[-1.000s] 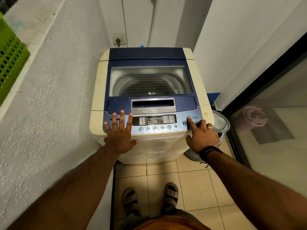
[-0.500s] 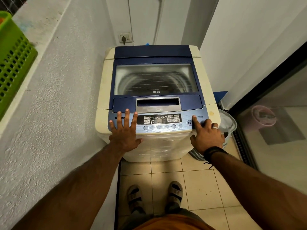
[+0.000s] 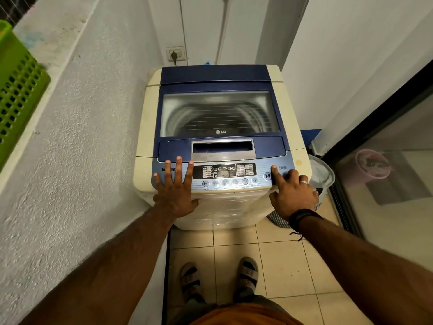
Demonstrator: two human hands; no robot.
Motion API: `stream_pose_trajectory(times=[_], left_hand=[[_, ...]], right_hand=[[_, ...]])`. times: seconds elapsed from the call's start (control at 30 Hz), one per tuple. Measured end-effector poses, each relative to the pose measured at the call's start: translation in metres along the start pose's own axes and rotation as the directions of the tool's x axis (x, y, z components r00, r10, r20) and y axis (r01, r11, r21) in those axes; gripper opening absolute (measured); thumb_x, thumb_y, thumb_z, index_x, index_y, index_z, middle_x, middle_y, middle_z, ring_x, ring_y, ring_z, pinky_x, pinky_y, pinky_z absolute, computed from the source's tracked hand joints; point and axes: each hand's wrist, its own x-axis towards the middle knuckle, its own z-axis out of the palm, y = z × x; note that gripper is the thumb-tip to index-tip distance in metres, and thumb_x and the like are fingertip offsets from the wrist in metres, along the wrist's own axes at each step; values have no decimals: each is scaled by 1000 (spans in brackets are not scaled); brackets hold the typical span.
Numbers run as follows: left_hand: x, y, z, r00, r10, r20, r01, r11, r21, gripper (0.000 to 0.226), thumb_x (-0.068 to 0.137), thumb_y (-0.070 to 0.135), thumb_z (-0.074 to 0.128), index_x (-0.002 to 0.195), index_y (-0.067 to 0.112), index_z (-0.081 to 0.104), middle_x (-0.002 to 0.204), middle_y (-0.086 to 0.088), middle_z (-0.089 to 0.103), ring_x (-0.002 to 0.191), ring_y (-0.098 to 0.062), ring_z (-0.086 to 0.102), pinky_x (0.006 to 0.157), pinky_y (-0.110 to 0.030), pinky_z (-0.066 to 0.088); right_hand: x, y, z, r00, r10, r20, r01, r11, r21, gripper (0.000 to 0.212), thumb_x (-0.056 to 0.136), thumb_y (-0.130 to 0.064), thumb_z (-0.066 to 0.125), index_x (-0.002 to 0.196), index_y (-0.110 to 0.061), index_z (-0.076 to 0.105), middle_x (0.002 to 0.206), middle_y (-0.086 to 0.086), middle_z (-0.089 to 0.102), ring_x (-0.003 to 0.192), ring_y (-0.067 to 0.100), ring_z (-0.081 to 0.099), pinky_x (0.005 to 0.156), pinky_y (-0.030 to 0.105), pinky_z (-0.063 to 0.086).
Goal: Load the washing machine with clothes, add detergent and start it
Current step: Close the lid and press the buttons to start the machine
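A cream top-loading washing machine [image 3: 291,109] stands in front of me with its blue lid [image 3: 218,76] closed; through the lid window I see the drum, but what lies in it I cannot tell. My left hand [image 3: 174,191] rests flat with spread fingers on the left end of the control panel [image 3: 225,182]. My right hand [image 3: 290,195] presses its straight index finger on the panel's right end, beside the play/pause button [image 3: 267,176] and the POWER label, with the other fingers curled. No detergent is in view.
A rough white wall runs close on the left, with a green plastic basket [image 3: 16,95] on its ledge. A mesh laundry basket [image 3: 324,174] sits right of the machine, by a glass door [image 3: 398,207]. A wall socket [image 3: 175,55] is behind. Tiled floor lies below.
Only the view has shifted a little. Both hands stay where they were on the panel, the right index finger still on the same spot.
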Motion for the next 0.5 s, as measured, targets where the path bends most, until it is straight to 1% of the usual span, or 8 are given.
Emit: stream_pose_trajectory(times=[0.1, 0.17, 0.3, 0.4, 0.5], left_hand=[[0, 2, -6, 999, -4, 53, 3, 1000, 24, 126, 63, 76, 65, 155, 26, -5, 163, -13, -8, 147, -43, -1, 109, -68, 9], [-1, 4, -10, 997, -7, 76, 4, 999, 41, 124, 67, 76, 62, 155, 26, -10, 162, -12, -15, 147, -42, -7, 111, -67, 6], [-1, 6, -14, 996, -16, 85, 14, 999, 29, 122, 69, 74, 63, 155, 27, -8, 162, -11, -13, 148, -41, -6, 112, -66, 7], [-1, 6, -15, 995, -14, 100, 9, 999, 52, 121, 71, 75, 60, 154, 27, -13, 162, -10, -18, 147, -41, -10, 112, -65, 6], [-1, 6, -17, 995, -13, 99, 8, 999, 49, 120, 71, 75, 60, 154, 27, -13, 161, -10, -18, 147, -41, -10, 112, -65, 6]], right_hand=[[-3, 0, -2, 1000, 7, 9, -7, 1000, 10, 78, 89, -49, 50, 152, -47, 4, 141, 4, 35, 129, 34, 42, 96, 67, 45], [-4, 0, -3, 1000, 12, 1, -12, 999, 30, 79, 89, -50, 50, 152, -47, 3, 141, 3, 37, 129, 33, 42, 96, 67, 44], [-6, -3, -3, 999, 32, -10, -32, 997, 68, 82, 86, -53, 53, 153, -41, 6, 138, 2, 40, 126, 32, 44, 93, 64, 48], [-10, -4, 0, 999, 37, -23, -36, 998, 56, 82, 85, -53, 54, 152, -38, 9, 137, 2, 41, 125, 32, 44, 92, 63, 48], [-14, -3, 3, 999, 31, -34, -29, 999, 39, 82, 85, -51, 54, 153, -36, 11, 136, 1, 42, 125, 31, 45, 93, 61, 48]])
